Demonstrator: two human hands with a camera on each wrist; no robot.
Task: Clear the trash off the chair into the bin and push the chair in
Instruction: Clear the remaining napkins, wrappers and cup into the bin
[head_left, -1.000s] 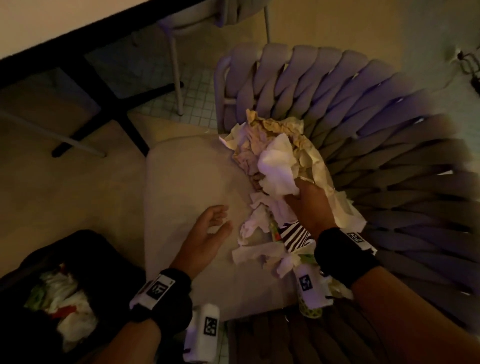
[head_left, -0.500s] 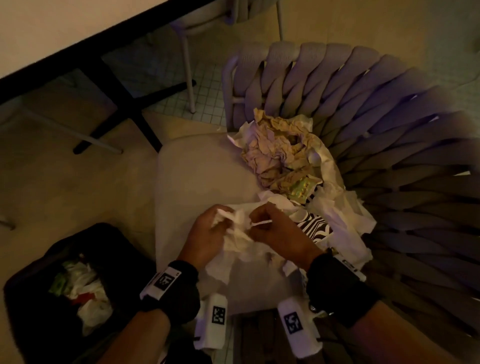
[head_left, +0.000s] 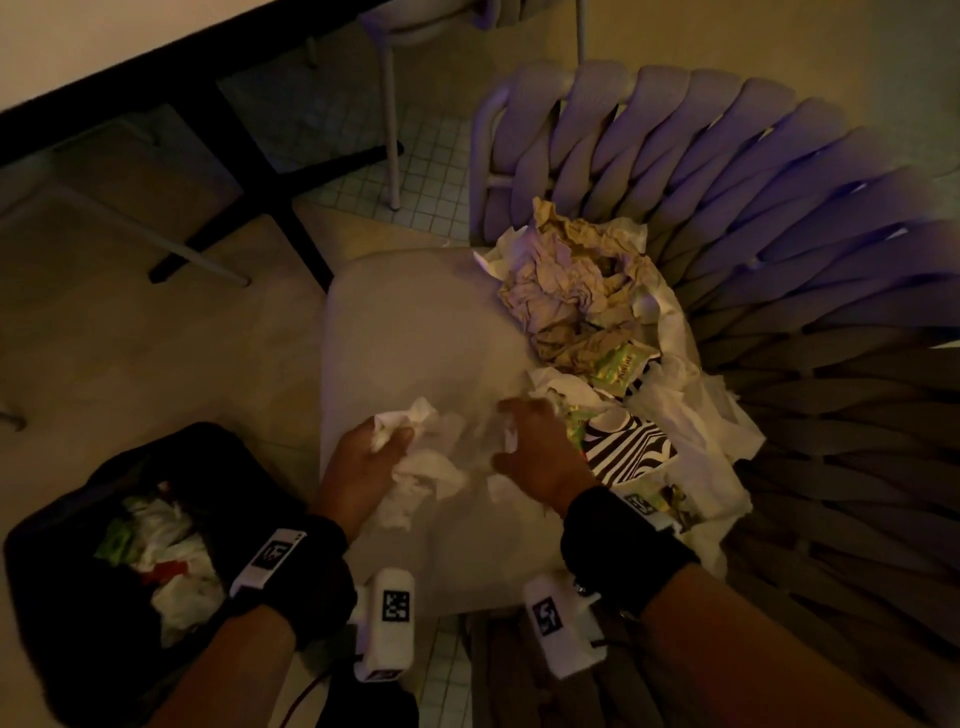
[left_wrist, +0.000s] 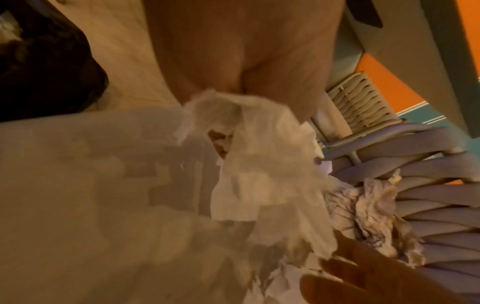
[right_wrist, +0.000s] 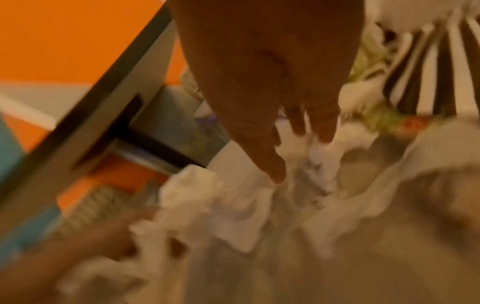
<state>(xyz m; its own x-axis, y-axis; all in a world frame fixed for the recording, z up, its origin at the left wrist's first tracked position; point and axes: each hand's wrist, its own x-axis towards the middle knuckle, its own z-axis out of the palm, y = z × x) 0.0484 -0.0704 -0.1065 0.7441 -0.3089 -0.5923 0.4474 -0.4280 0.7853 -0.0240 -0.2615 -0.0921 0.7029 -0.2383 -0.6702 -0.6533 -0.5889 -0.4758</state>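
A chair with a woven purple back (head_left: 779, 208) and a beige seat (head_left: 415, 338) carries a heap of trash on its right side: crumpled brown paper (head_left: 566, 296), a green packet (head_left: 621, 364), a zebra-striped wrapper (head_left: 631, 447) and white tissues (head_left: 691, 426). My left hand (head_left: 389, 434) grips a wad of white tissue (head_left: 421, 467) (left_wrist: 259, 154) over the seat's front. My right hand (head_left: 519, 421) (right_wrist: 298, 148), beside the heap, pinches a strip of white tissue (head_left: 511, 439); this view is blurred. The black bin (head_left: 218, 467) stands at the lower left with trash in it.
A white table with a dark edge (head_left: 156, 67) crosses the upper left, and its black cross foot (head_left: 249, 171) stands on the floor. The pale leg of another chair (head_left: 389, 130) stands behind the seat. Bare floor lies between bin and table.
The right hand let go of the big heap and came forward to meet the left hand on the white tissue. Now the hands have drawn apart, each keeping some tissue.
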